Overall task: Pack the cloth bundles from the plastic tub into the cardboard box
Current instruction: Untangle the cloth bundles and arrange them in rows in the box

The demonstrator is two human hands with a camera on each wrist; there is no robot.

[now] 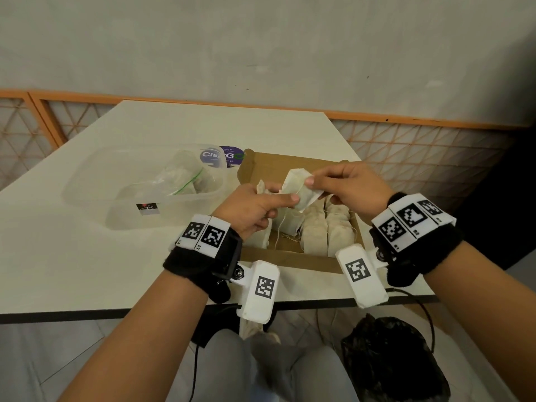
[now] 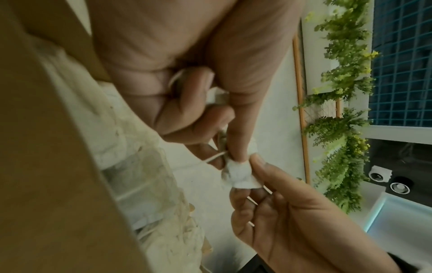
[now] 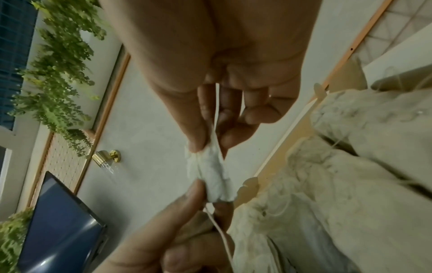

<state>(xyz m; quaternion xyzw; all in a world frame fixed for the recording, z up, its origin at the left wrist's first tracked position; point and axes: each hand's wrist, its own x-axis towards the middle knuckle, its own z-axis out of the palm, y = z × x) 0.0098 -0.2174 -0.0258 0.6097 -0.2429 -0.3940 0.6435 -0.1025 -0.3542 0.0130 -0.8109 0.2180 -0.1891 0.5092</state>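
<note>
Both hands pinch one cloth bundle (image 1: 301,190) above the cardboard box (image 1: 293,262): left hand (image 1: 255,208) and right hand (image 1: 348,184) each grip an end. Left of the box sits the plastic tub (image 1: 95,181).

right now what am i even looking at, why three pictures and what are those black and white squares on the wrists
There is no machine: a person is packing by hand. The big picture comes from a camera on their head; the other two come from cameras strapped to each wrist, looking along the fingers. The squares are printed markers on the wrist straps.

On the table stand a clear plastic tub with a few cloth bundles left in it, and an open cardboard box with more bundles packed in rows.

The left hand and right hand both pinch one small white bundle above the box. A thin string hangs from it in the right wrist view.
</note>
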